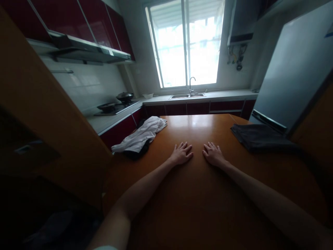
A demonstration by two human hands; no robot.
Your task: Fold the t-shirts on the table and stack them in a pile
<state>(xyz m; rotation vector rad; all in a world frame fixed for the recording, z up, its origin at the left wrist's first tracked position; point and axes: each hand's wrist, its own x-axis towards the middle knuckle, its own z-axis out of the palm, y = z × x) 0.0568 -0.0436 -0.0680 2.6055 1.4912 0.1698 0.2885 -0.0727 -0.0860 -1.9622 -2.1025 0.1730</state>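
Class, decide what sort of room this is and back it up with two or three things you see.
Almost certainly a kitchen, probably in a home: there is a sink under the window, and a hood above a stove.

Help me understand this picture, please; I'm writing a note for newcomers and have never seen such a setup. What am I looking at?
There is no machine here, just a person's two bare hands. The single picture comes from a camera worn on the person's head, looking forward and down, so both arms reach in from the bottom.

The left hand and right hand rest palm down, slightly apart, on a wooden table. Neither holds anything.

On the table's left side lies a rumpled pale cloth over something dark; on the right, a folded dark cloth. Beyond are a sink and a bright window.
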